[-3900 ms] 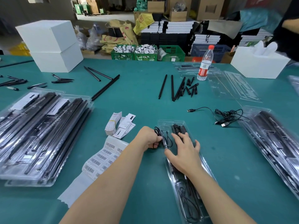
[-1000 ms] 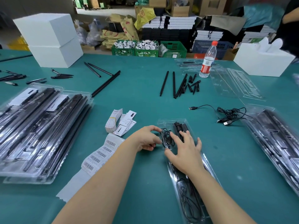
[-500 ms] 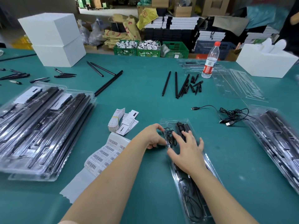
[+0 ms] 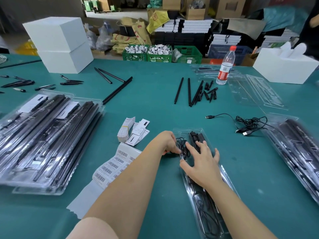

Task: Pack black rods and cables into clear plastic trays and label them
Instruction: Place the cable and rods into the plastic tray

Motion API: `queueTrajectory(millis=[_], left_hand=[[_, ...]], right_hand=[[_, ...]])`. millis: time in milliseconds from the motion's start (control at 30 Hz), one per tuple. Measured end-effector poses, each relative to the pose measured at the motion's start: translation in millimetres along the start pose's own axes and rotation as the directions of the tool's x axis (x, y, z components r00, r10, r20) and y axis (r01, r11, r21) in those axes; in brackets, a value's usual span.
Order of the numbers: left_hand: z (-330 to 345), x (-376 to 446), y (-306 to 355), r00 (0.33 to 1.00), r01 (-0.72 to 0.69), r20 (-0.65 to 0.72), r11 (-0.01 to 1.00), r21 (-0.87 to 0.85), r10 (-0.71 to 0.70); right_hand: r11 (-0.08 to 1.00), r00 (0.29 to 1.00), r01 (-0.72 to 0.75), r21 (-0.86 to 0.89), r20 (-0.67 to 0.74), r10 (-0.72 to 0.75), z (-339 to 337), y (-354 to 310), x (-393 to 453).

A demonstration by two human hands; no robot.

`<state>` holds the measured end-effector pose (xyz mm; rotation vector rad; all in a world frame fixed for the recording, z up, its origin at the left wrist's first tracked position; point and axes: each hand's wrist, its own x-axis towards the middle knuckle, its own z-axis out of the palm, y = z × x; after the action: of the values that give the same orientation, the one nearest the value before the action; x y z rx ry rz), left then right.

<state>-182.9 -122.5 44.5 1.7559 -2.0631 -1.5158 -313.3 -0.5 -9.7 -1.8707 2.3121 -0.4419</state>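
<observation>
My left hand (image 4: 168, 143) pinched the coiled cable (image 4: 183, 149) at the tray's (image 4: 229, 180) far end — my right hand (image 4: 201, 163) lay spread flat on the tray.

The counter (image 4: 155, 104) carries a matt green, smooth covering. The tray (image 4: 227, 176) is clear, glossy plastic with reflections. The rods (image 4: 178, 90) at 12 o'clock are matt black. The label sheet (image 4: 110, 168) at 9 o'clock is white paper, its torn backing semi-gloss. The bottle (image 4: 225, 66) is clear plastic with a red cap.
</observation>
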Motion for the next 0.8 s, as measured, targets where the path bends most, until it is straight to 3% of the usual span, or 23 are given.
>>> queueTrajectory(millis=[233, 467, 633, 800], left_hand=[[2.4, -5.5, 9.7, 1.000, 0.010, -0.016, 0.966, 0.258, -0.007], [-8.8, -10.3, -2.5, 0.998, 0.028, 0.055, 0.989, 0.145, -0.036], [-15.0, -13.4, -8.7, 1.000, 0.009, -0.018, 1.000, 0.014, -0.009], [1.9, -15.1, -8.2, 0.995, -0.026, -0.085, 0.982, 0.186, 0.042]], right_hand=[[1.000, 1.000, -0.008, -0.030, 0.009, 0.008, 0.7, -0.2, 0.7], [0.996, 1.000, -0.013, -0.085, -0.005, 0.012, 3.0, -1.0, 1.3], [0.994, 1.000, -0.005, -0.109, -0.014, 0.003, 3.8, -1.8, 2.0], [0.988, 0.999, 0.032, -0.152, -0.015, -0.035, 1.8, -2.1, 0.3]])
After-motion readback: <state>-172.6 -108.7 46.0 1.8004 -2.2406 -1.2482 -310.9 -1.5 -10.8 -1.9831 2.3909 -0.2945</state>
